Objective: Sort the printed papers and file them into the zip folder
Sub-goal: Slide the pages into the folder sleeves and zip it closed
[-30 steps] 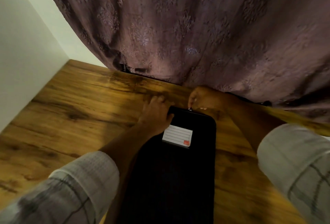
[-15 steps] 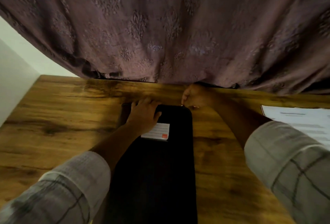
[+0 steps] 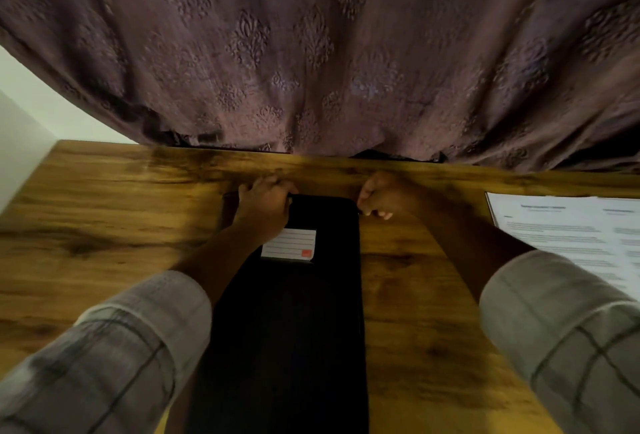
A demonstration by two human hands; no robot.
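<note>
Both hands — left hand [image 3: 265, 207], right hand [image 3: 379, 196] — at zip folder [image 3: 294, 329] corners.

Dim purple patterned curtain [image 3: 311, 46] behind wooden desk [image 3: 104, 212], white wall [image 3: 24, 129]

Zip folder [image 3: 294, 329] lay in the middle of the table [image 3: 104, 226], printed papers [image 3: 571, 229] off to its right, curtain [image 3: 311, 53] hanging behind, both hands at the folder's far corners.

Black zip folder [image 3: 294, 312] lay flat, lengthwise down the wooden table's middle, a white lined label [image 3: 289, 243] with a red corner mark near its far end. Printed papers [image 3: 571, 229] lay flat, well apart at right.
</note>
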